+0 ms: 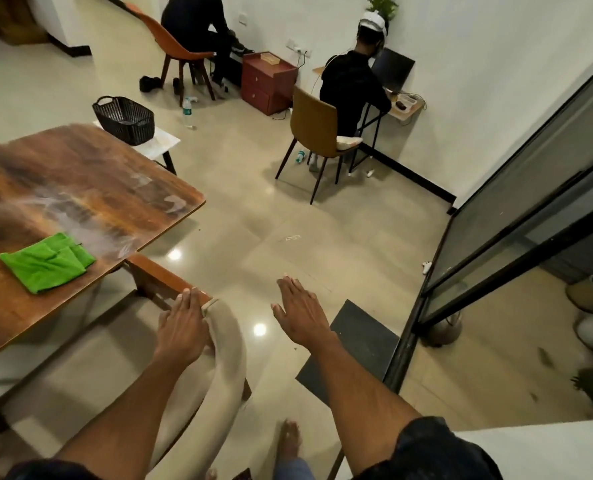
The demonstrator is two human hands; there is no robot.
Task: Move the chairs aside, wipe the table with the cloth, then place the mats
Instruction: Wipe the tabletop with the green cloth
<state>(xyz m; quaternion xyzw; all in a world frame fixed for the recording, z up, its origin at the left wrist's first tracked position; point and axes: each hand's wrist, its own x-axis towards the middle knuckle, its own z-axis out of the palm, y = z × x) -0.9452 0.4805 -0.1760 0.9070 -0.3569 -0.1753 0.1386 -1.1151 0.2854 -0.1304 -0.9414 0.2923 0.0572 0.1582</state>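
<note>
Head view, read from left to right with the wooden table point(80, 174) as our landmark: its top fills the left side, streaked with pale smears toward its near right corner. On the table, close to its near edge, lies a green cloth point(47, 263), loosely folded and flat. Beyond the table's far right corner we see a black basket point(125, 119) on a small pale stand. We cannot find any mats on the table.

Just off the table's near right corner stands a chair point(219, 344) with a cream backrest and a wooden frame, partly tucked under the table edge. Our left hand point(184, 327) rests on the top of that backrest, palm down, fingers fairly straight and draped over its upper edge; we cannot tell whether the fingertips curl round it underneath.

Farther right of the table, over bare floor, our right hand point(300, 311) hangs with fingers straight and together, palm down, holding nothing and touching nothing. Below it a dark floor mat point(361, 344) lies beside a black door frame.

Well beyond the table's right side, a person sits on a tan chair point(314, 133) at a small wall desk, and another sits on an orange chair point(174, 46) farther back.
</note>
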